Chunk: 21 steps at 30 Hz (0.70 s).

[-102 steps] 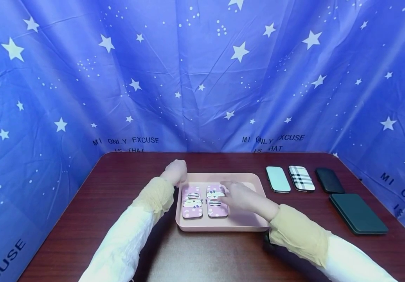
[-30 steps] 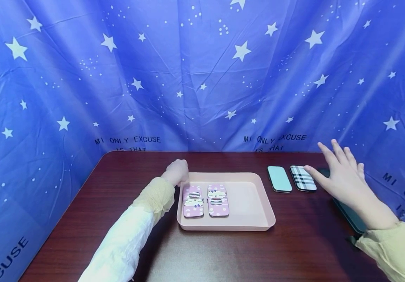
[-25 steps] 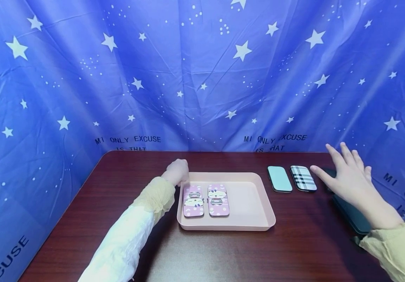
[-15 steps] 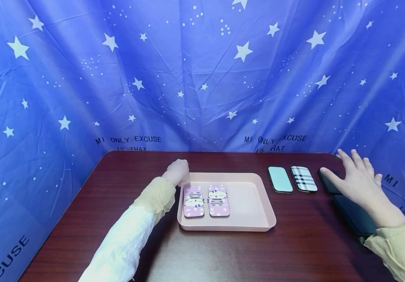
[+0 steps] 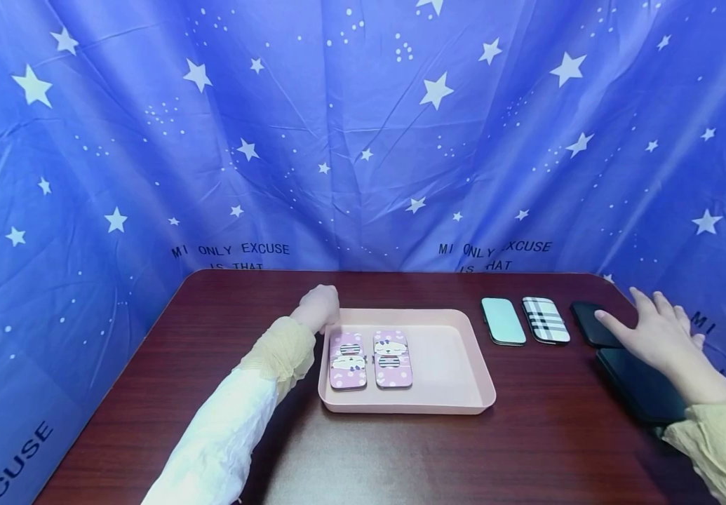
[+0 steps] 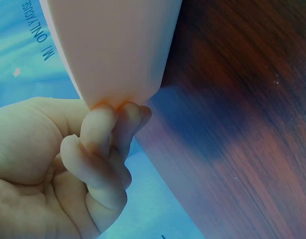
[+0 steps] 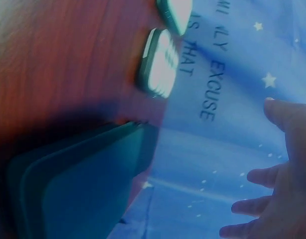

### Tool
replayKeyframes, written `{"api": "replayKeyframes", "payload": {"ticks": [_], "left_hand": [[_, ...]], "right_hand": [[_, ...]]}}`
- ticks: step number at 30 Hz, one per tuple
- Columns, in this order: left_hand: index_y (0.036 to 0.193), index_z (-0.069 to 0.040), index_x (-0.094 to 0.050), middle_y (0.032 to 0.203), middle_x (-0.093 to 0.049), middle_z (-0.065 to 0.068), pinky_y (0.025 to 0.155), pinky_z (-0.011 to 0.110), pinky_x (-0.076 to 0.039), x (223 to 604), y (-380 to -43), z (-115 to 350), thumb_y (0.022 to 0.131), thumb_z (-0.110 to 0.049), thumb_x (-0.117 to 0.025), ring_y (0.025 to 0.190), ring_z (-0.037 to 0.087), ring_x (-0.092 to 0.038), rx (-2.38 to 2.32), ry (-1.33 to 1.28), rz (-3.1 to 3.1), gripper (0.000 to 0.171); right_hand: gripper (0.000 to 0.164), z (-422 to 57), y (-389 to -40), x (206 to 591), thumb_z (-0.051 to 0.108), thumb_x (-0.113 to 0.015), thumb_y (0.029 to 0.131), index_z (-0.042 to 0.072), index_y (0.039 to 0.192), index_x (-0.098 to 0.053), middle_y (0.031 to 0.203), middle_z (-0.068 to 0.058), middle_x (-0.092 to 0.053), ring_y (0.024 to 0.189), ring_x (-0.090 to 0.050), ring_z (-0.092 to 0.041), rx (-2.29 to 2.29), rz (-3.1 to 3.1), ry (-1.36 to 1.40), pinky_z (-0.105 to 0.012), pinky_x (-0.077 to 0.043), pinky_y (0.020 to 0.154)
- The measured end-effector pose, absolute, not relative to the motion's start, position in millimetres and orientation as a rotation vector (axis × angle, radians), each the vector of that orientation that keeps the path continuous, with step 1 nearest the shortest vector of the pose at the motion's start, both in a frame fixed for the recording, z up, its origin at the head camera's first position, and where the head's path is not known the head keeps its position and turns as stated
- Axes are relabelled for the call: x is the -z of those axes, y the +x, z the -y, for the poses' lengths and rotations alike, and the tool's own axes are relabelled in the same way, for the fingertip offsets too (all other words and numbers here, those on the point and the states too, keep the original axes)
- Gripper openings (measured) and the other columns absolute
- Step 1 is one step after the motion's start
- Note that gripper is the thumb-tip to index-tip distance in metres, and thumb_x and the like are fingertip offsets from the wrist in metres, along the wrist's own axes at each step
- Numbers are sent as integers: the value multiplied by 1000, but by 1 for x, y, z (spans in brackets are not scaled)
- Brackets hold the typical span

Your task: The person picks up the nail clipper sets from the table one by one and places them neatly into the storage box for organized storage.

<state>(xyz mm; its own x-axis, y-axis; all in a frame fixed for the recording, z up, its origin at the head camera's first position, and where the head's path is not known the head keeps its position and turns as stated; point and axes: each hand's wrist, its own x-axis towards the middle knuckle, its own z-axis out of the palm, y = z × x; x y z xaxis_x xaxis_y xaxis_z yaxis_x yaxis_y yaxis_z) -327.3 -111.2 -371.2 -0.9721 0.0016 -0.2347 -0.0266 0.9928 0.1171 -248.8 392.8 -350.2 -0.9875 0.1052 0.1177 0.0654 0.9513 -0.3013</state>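
Observation:
At the back left corner of a shallow pink tray (image 5: pixel 407 407), my left hand (image 5: pixel 318 307) pinches the tray wall; in the left wrist view its fingers (image 6: pixel 100 124) are curled against that wall. Two pink flat cases (image 5: pixel 347 379) with a cartoon print lie side by side in the tray's left half. On the right, my right hand (image 5: pixel 662 340) hovers with spread fingers over a large dark green flat case (image 5: pixel 630 386), hiding part of it. The thumb overlaps the edge of a smaller black case (image 5: pixel 590 324) in the head view. Nothing is in this hand.
A mint green case (image 5: pixel 503 321) and a plaid case (image 5: pixel 546 320) lie on the brown wooden table (image 5: pixel 400 456), right of the tray. A blue star-patterned curtain (image 5: pixel 363 140) closes off the back and sides of the table.
My right hand has left the second pink case in the tray and moved far right, then slid further right and toward me, uncovering the black case. The left hand stays at the tray corner.

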Motion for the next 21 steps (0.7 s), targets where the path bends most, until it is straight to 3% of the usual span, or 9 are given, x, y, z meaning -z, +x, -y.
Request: {"api": "replayKeyframes", "payload": {"ticks": [7,15,21], "left_hand": [[96,-3,-61,88,-66,13,47,30,-51,371,-326,111,68,7,-66,57,19,-62,-177,-20,-2904,30],[96,-4,-62,89,-67,13,47,30,-51,372,-326,111,70,6,-64,55,18,-62,-182,-1,-2904,28],[90,-5,-63,87,-67,12,47,30,-51,372,-326,110,68,6,-65,57,19,-61,-177,5,-2908,25]], "right_hand": [[93,-404,-249,361,61,-38,92,-9,144,-5,135,-48,-8,109,-14,-75,-413,3062,-209,-84,-21,76],[92,-420,-254,377,57,-36,94,-24,133,-16,127,-51,-22,115,-19,-65,-347,3079,-162,-73,-21,87],[93,-431,-255,383,57,-34,94,-30,127,-22,123,-51,-27,110,-25,-66,-325,3146,-169,-71,-25,85]]}}
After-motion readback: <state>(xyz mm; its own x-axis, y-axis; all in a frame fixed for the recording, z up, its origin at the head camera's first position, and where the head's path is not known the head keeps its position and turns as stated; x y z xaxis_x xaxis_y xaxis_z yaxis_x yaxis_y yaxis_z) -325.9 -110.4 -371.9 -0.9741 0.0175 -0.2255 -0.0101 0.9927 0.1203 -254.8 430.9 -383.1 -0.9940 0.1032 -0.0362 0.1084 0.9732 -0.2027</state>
